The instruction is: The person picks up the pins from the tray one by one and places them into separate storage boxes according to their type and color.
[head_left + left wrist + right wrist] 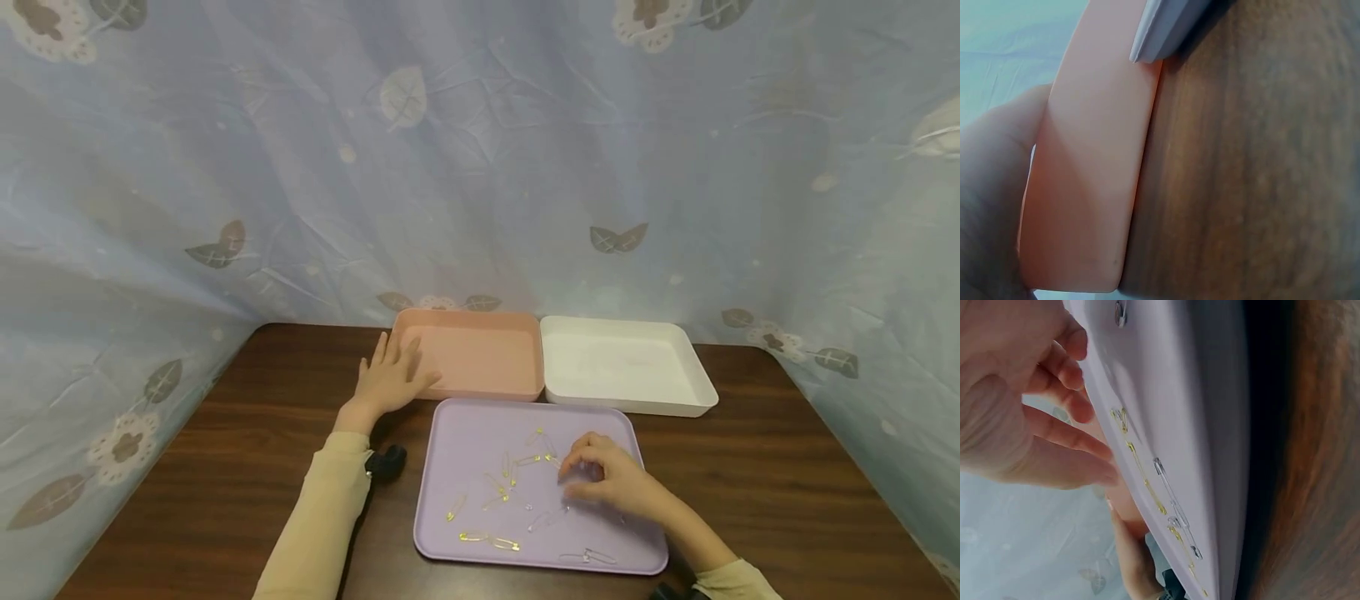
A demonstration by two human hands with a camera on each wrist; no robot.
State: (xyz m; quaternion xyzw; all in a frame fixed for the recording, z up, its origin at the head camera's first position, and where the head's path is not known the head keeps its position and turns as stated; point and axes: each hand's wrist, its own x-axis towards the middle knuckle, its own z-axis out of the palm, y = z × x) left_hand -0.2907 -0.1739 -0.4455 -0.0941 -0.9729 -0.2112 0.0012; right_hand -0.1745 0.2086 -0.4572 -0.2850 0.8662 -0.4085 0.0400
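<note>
A lilac tray [472, 433] lies at the front of the table, with several gold safety pins [504, 544] and silver safety pins [588, 557] scattered over it. Over its right half is my right hand [615, 479], thumb and forefinger bent and apart, close to the pins. No pin shows between those fingertips in the right wrist view, where the pins [1169, 490] lie below the hand [1029, 412]. My left hand [386, 385] spreads its fingers over the left rim of a pink tray [487, 358]; in the left wrist view, the hand [997, 194] is against that tray's side wall [1091, 169].
Right of the pink tray stands a white tray [622, 371], side by side with it. Both sit behind the lilac tray on the dark wooden table [787, 467]. A patterned blue cloth [480, 167] hangs behind the table and along its sides.
</note>
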